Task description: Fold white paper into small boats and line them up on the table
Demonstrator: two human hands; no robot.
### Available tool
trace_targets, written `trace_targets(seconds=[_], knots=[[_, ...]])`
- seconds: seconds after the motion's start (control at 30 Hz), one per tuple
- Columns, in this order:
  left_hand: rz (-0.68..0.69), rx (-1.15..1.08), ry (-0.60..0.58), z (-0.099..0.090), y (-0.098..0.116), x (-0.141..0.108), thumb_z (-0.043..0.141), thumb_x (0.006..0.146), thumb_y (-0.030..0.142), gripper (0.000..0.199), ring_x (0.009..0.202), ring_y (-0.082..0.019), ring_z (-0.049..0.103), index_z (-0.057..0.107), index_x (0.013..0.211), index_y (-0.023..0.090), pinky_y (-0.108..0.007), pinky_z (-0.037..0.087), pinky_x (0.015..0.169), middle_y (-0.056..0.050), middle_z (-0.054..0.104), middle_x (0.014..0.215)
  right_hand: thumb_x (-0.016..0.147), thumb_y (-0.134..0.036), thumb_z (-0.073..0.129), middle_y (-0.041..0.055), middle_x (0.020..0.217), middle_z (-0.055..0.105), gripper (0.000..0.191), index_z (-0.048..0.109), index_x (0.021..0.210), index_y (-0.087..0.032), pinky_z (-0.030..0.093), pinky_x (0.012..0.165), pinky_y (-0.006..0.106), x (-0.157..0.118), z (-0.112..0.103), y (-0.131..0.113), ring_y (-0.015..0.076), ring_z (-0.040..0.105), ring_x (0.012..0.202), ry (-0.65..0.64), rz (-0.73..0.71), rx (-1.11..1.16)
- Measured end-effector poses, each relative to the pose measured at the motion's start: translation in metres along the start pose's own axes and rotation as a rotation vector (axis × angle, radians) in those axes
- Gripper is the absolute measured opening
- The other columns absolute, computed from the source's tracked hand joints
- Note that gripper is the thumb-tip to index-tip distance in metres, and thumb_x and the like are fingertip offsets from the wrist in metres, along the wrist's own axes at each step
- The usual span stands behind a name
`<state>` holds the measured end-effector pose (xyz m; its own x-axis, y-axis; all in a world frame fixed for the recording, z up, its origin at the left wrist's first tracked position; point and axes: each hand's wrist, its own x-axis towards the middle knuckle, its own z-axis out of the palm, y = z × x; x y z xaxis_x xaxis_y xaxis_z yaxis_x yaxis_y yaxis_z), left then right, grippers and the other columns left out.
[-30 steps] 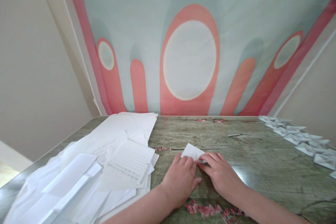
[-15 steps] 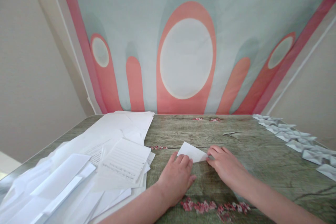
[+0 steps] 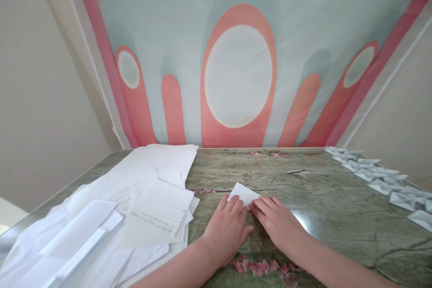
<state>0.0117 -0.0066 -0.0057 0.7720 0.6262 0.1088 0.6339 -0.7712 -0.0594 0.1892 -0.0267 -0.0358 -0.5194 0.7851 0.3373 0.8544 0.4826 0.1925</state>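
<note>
A small folded piece of white paper [image 3: 243, 192] lies flat on the tabletop before me, its lower part hidden under my fingers. My left hand [image 3: 227, 226] rests palm down with its fingertips on the paper's left and near side; the thumb sticks out, apart from the paper. From the right, my right hand [image 3: 274, 217] comes in with bunched fingers that touch the paper's right side, close to the left fingertips. Whether the right fingers pinch the edge or only press it down is hard to see.
A spread heap of white paper sheets [image 3: 162, 153], some lined and written on, covers the table's left side. Several folded white paper shapes [image 3: 381, 175] stand in a row along the right edge. The wood-patterned table [image 3: 320, 189] meets a painted wall [image 3: 189, 18] behind.
My right hand has slid left along the paper, from its right corner toward my left fingers, covering more of it. My left hand has hardly moved.
</note>
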Motion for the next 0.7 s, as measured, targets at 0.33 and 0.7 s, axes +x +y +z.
trace_targets(seconds=[0.33,0.7], knots=[[-0.006,-0.01,-0.002,-0.01,-0.011,-0.004,0.043,0.09,0.038,0.033,0.123,-0.028,0.038,0.057,0.113,0.018,-0.048,0.025,0.103,-0.011,0.056,0.116,0.081,-0.01,0.057,0.0074,0.086,0.062,0.014,0.065,0.092,-0.014,0.039,0.074,0.036,0.003,0.002,-0.002,0.0219,0.055,0.083,0.008,0.006,-0.012],[-0.049,-0.066,0.152,0.003,-0.033,-0.005,0.048,0.088,0.022,0.02,0.107,-0.023,0.053,0.063,0.098,0.015,-0.041,0.034,0.1,-0.009,0.063,0.104,0.082,-0.01,0.055,0.01,0.098,0.063,0.023,0.062,0.104,-0.012,0.042,0.078,0.036,-0.004,0.01,0.007,0.023,0.055,0.092,0.057,-0.04,-0.007]])
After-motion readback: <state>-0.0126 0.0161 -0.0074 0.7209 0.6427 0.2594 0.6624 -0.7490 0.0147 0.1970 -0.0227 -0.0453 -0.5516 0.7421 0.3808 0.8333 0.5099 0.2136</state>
